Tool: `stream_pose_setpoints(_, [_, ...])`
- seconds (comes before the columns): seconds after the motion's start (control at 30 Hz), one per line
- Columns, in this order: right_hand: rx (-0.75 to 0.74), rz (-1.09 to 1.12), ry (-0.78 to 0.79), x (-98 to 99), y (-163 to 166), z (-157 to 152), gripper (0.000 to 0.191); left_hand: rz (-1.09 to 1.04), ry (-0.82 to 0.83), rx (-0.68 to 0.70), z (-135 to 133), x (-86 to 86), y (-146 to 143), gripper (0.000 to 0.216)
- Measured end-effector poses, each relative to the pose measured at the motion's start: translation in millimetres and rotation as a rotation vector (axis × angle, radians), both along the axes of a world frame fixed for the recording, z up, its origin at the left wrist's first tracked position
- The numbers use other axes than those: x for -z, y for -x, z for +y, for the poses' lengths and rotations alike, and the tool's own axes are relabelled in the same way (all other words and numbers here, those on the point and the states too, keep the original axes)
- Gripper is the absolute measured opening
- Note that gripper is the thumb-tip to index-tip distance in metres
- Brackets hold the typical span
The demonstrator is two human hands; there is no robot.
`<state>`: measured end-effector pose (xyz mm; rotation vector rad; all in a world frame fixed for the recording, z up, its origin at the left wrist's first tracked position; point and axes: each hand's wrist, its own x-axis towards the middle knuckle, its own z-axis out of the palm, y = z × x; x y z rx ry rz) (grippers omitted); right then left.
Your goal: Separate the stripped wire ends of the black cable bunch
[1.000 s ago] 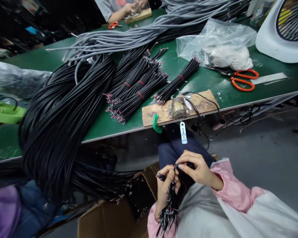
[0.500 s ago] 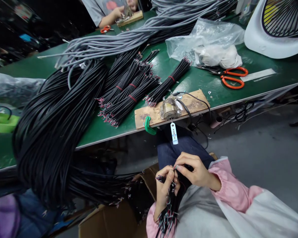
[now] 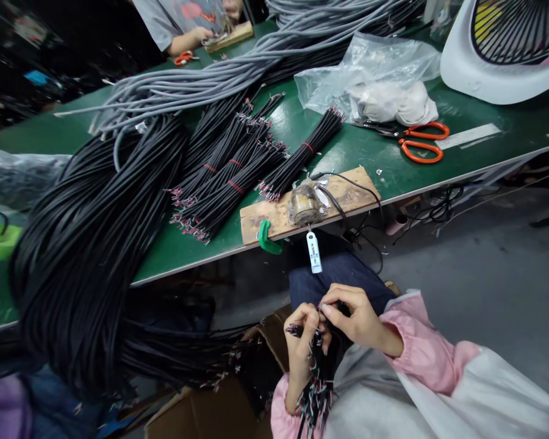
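Note:
My left hand (image 3: 302, 350) is closed round a bunch of short black cables (image 3: 318, 390) with stripped coloured wire ends, held over my lap below the table edge. My right hand (image 3: 354, 317) pinches the tip of one cable at the top of that bunch, thumb and fingers pressed together right against my left fingers. Both arms wear pink sleeve covers.
A green table (image 3: 393, 164) carries tied black cable bundles (image 3: 231, 177), a big hank of long black cables (image 3: 91, 244), grey cables (image 3: 238, 67), a wooden block with a small device (image 3: 306, 204), orange scissors (image 3: 423, 143), a plastic bag (image 3: 375, 79) and a white fan (image 3: 507, 49). Cardboard box (image 3: 210, 402) below. Another person (image 3: 183, 24) works at the far side.
My hands stay together at the cable bunch with small finger movements. The view has drifted, so the table contents sit further left in the picture.

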<state>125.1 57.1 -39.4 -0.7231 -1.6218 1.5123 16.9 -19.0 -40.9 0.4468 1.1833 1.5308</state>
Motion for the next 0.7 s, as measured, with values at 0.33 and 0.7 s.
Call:
stream_pose_setpoints(0.33, [-0.066, 0.033, 0.232, 2.8, 1.4, 5.8, 0.021, -0.002, 0.017, 0.033, -2.6, 2.3, 1.3, 0.030])
stream_pose_setpoints(0.7, [-0.053, 0.013, 0.218, 1.8, 1.2, 4.7, 0.019, 0.000, -0.069, 0.018, -1.5, 5.1, 3.2, 0.027])
